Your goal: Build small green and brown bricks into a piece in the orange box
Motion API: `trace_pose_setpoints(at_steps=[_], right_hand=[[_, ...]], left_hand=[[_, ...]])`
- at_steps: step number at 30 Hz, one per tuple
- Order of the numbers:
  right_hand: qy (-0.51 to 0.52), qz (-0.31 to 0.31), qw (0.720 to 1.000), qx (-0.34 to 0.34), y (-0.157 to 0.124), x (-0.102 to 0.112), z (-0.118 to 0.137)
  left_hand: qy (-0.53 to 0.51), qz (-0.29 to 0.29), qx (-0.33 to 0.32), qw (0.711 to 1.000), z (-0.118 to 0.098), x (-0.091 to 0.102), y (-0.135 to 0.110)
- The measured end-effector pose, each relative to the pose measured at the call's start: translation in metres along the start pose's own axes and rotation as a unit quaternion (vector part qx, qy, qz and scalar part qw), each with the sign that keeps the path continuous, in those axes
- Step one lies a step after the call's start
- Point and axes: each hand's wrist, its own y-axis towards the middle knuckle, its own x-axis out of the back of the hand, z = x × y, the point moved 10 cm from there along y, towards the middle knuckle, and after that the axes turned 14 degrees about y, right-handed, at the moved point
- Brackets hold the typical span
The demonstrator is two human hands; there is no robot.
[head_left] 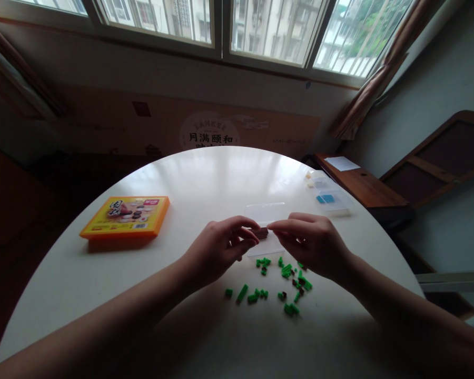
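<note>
A small dark brown block of studded toy bricks [262,232] is pinched at its left end between the thumb and fingers of my left hand [221,242]. It is held above a clear plastic tray [265,211]. At the block's right end are the bunched fingertips of my right hand [314,242]; whether a tiny piece sits between them is hidden. Loose green toy bricks [242,293] lie scattered on the table just below both hands, with a few brown bricks [301,290] among them at the right.
The round white table [197,184] spans the view. An orange and yellow game box [125,217] lies at left. Toward the right edge stands a clear container [335,202] with blue pieces [325,199]. Beyond is a wooden side table [363,181] with paper [342,163] on it.
</note>
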Motion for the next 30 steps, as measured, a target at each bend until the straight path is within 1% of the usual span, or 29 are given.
trace_pose_setpoints(at_steps=[2,5,10,15,21,25,28,30], right_hand=[[0.012,0.003,1.0,0.023,0.0,-0.002,0.009],[0.033,0.018,0.998,0.047,0.0,-0.007,0.018],[0.059,0.031,0.996,0.056,0.001,-0.011,0.021],[0.062,0.032,0.996,0.061,0.001,-0.014,0.02],[0.064,0.046,0.995,0.055,0.0,-0.017,0.021],[0.045,0.037,0.996,0.069,0.0,-0.017,0.026],[0.029,0.033,0.996,0.078,-0.001,-0.015,0.026],[0.01,0.028,0.997,0.074,0.0,-0.012,0.023]], left_hand=[[-0.059,0.005,0.027,0.998,0.003,-0.006,-0.001],[-0.095,0.008,0.045,0.994,0.006,-0.01,-0.002],[-0.078,0.024,0.03,0.996,0.003,-0.013,-0.004],[-0.059,0.017,0.011,0.998,-0.002,-0.013,-0.006],[-0.069,0.025,0.026,0.997,0.001,-0.016,-0.006],[-0.087,0.03,0.029,0.995,0.0,-0.017,-0.006],[-0.063,0.024,0.027,0.997,-0.002,-0.014,-0.006],[0.015,0.002,0.014,1.0,-0.005,-0.005,-0.005]])
